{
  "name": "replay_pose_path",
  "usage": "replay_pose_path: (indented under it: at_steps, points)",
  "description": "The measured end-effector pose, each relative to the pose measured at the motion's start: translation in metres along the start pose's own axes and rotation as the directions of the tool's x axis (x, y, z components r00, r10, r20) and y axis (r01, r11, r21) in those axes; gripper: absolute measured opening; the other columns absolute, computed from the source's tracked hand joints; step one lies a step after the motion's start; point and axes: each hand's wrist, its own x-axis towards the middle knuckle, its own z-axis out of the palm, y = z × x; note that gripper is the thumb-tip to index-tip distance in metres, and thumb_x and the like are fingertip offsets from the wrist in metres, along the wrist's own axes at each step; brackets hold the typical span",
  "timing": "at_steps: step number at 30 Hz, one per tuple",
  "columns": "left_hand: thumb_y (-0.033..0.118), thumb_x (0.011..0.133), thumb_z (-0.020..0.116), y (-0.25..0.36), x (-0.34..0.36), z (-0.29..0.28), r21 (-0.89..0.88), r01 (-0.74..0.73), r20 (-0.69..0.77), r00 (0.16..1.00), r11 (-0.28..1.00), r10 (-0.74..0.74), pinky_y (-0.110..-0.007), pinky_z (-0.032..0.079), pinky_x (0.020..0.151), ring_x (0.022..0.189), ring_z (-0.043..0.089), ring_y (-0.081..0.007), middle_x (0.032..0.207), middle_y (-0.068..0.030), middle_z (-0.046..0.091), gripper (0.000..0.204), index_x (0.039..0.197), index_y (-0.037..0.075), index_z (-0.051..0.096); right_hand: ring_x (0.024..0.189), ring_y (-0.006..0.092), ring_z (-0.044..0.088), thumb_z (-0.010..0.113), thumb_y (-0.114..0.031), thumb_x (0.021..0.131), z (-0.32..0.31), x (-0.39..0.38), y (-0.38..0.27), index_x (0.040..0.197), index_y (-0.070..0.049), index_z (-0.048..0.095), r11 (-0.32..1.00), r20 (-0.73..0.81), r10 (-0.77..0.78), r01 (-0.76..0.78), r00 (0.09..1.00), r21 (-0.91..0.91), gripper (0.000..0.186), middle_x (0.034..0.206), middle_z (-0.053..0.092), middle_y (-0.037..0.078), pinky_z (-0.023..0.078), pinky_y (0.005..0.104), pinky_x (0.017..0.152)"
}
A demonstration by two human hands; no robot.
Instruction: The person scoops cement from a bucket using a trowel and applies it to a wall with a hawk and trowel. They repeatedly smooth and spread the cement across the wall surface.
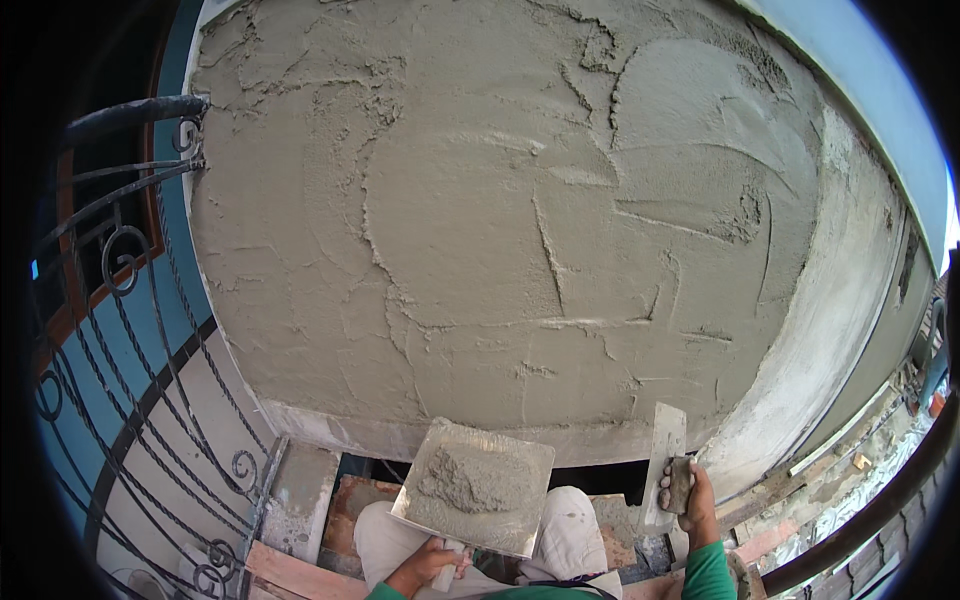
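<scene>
Plaster (pixel 480 250), grey and ridged, covers most of the wall (pixel 335 426) ahead, with a curled iron railing (pixel 135 113) on the left; near the wall's foot, the right hand (pixel 697 500) has its fingers clamped on the handle of a trowel (pixel 669 432), whose blade points away from the person, long axis toward the wall; the left hand's (pixel 428 565) fingers wrap the handle of a hawk (pixel 536 462) heaped with mortar (pixel 465 480) above the knees (pixel 573 530)
</scene>
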Motion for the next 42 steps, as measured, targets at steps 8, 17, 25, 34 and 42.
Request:
replay_pose_path:
  at_steps: [8, 17, 25, 34, 42]
  points:
    - [0.011, 0.084, 0.065, 0.027, 0.015, 0.021, 0.142, -0.046, -0.033, 0.998, 0.989, 0.051, -0.032, 0.049, 0.058, 0.065, 0.056, -0.0152, 0.088, -0.0075, 0.059, 0.024, 0.105, 0.002, 0.059, 0.119, 0.0349, 0.062, 0.072, -0.019, 0.091, 0.107, -0.044, -0.052, 0.140, 0.001, 0.057, 0.354, 0.588, -0.305, 0.663, 0.749, -0.660, 0.055, 0.128, 0.064, 0.021, 0.046, 0.0402, 0.103]
    - [0.008, 0.082, 0.072, 0.057, 0.031, 0.044, 0.299, -0.119, -0.028, 0.991, 0.947, 0.134, -0.030, 0.049, 0.060, 0.066, 0.058, -0.0129, 0.086, -0.0039, 0.060, 0.028, 0.108, 0.002, 0.062, 0.113, 0.0418, 0.060, 0.076, -0.026, 0.088, 0.157, -0.075, -0.015, 0.137, -0.002, 0.059, -0.227, 0.873, 0.087, 0.863, 0.479, -0.451, 0.058, 0.120, 0.063, 0.023, 0.046, 0.0500, 0.100]
    - [0.021, 0.081, 0.078, 0.124, 0.051, 0.048, 0.845, -0.332, 0.227, 0.933, 0.419, 0.281, -0.042, 0.052, 0.094, 0.106, 0.068, -0.0355, 0.122, -0.0183, 0.070, 0.050, 0.125, 0.002, 0.067, 0.110, 0.0395, 0.063, 0.080, -0.021, 0.083, 0.168, -0.042, 0.009, 0.117, -0.003, 0.070, -0.438, 0.933, -0.152, 0.823, 0.327, -0.361, 0.039, 0.115, 0.068, 0.020, 0.047, 0.0501, 0.100]
    - [0.025, 0.081, 0.078, 0.195, 0.091, 0.083, 0.910, -0.412, 0.374, 0.868, 0.052, 0.326, -0.042, 0.037, 0.115, 0.133, 0.053, -0.0340, 0.146, -0.0181, 0.057, 0.064, 0.138, 0.003, 0.059, 0.117, 0.0437, 0.060, 0.083, -0.013, 0.073, 0.216, 0.007, -0.052, 0.119, -0.005, 0.069, -0.536, 0.899, -0.412, 0.758, 0.151, -0.373, 0.049, 0.123, 0.065, 0.022, 0.045, 0.0545, 0.102]
    - [0.013, 0.081, 0.077, 0.252, 0.133, 0.109, 0.802, -0.583, 0.495, 0.770, 0.128, 0.404, -0.040, 0.041, 0.110, 0.127, 0.055, -0.0270, 0.135, -0.0142, 0.064, 0.059, 0.135, -0.001, 0.059, 0.118, 0.0386, 0.059, 0.081, -0.017, 0.076, 0.294, 0.037, -0.181, 0.118, -0.006, 0.066, -0.713, 0.866, -0.500, 0.582, -0.029, -0.392, 0.046, 0.121, 0.063, 0.018, 0.042, 0.0517, 0.105]
